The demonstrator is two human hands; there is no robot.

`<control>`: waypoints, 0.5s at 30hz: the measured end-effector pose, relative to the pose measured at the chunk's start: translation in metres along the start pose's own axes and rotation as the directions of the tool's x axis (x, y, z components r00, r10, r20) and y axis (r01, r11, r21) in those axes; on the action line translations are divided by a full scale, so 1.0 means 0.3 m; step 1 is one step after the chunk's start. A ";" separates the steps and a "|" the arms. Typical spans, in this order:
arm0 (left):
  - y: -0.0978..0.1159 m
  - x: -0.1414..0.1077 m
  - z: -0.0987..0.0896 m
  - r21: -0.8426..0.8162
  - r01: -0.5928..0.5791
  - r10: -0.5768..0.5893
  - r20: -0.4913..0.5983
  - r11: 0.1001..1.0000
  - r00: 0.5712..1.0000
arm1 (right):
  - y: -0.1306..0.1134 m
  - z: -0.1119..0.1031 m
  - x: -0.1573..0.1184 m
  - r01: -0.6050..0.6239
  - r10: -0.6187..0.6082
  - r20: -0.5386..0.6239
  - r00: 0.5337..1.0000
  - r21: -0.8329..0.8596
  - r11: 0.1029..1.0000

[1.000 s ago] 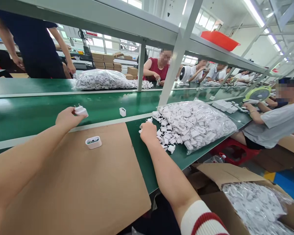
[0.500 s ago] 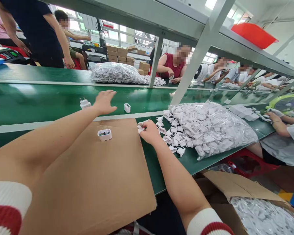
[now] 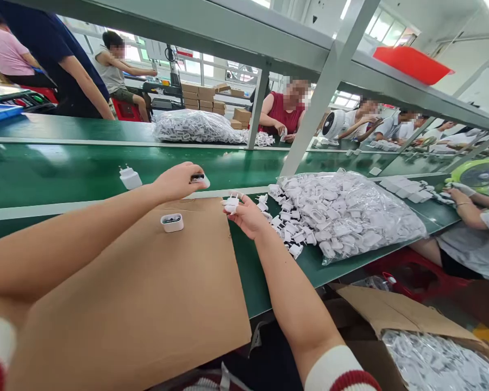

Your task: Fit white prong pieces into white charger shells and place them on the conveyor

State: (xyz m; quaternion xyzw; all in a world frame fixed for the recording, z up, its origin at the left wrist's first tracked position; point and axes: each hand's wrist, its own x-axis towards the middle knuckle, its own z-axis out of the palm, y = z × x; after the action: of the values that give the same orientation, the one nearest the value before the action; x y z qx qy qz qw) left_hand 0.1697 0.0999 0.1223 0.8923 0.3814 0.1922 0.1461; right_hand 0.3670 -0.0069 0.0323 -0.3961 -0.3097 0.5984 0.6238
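The left hand [image 3: 177, 182] grips a white casing [image 3: 204, 181] between thumb and fingers, its dark open end showing beside the thumb. The right hand [image 3: 250, 218] is closed around a white plug cap [image 3: 231, 205], which it holds by the fingertips with the metal pins pointing up. The two hands are near each other but apart, the left one over the far edge of the cardboard sheet [image 3: 155, 304], the right one at the sheet's right corner.

A second casing [image 3: 173, 226] lies on the sheet below the left hand, open side up, with dark parts inside. Behind the left forearm, a white plug [image 3: 131, 178] rests on the green bench [image 3: 81, 165], pins up and tilted.

Just beyond the right hand, loose white caps [image 3: 295, 228] are scattered on the bench, running up to a large clear bag [image 3: 362, 212] filled with similar white pieces. Farther right are rows of white blocks [image 3: 405, 189], a co-worker's hand [image 3: 460, 196] and a yellow-green fan [image 3: 478, 174]. Below the bench on that side, an open carton [image 3: 399, 309] contains more bagged white pieces, near a red stool [image 3: 415, 274].

Across the bench, another filled bag [image 3: 198, 127] lies in front of stacked brown boxes [image 3: 204, 98]. A person in a dark red top [image 3: 283, 111] works beside it, near a white fan [image 3: 331, 125]. Overhead, a red tray [image 3: 411, 65] sits on a grey shelf [image 3: 244, 35].
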 end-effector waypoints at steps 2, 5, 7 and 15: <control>0.020 -0.100 -0.013 0.060 0.013 -0.016 0.049 0.998 0.999 | -0.013 0.012 -0.016 -0.045 0.037 0.102 0.994 0.077 0.996; 0.063 -0.267 -0.004 0.027 -0.032 0.026 0.194 0.999 0.981 | -0.016 0.033 -0.030 -0.081 0.059 0.168 0.984 0.130 0.988; 0.081 -0.359 0.020 0.001 -0.051 0.049 0.275 0.999 0.960 | -0.011 0.044 -0.037 -0.094 0.078 0.134 0.988 0.121 0.988; 0.028 -0.494 0.216 -0.126 -0.018 0.040 0.171 0.992 0.984 | 0.012 0.062 -0.061 -0.053 0.057 0.025 0.998 -0.134 0.990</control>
State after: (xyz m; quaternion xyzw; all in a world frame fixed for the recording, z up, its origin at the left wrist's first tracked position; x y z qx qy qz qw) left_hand 0.1103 -0.0225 0.0341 0.9003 0.3416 0.1394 0.2309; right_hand 0.3476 -0.0229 0.0400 -0.4366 -0.3468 0.5991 0.5746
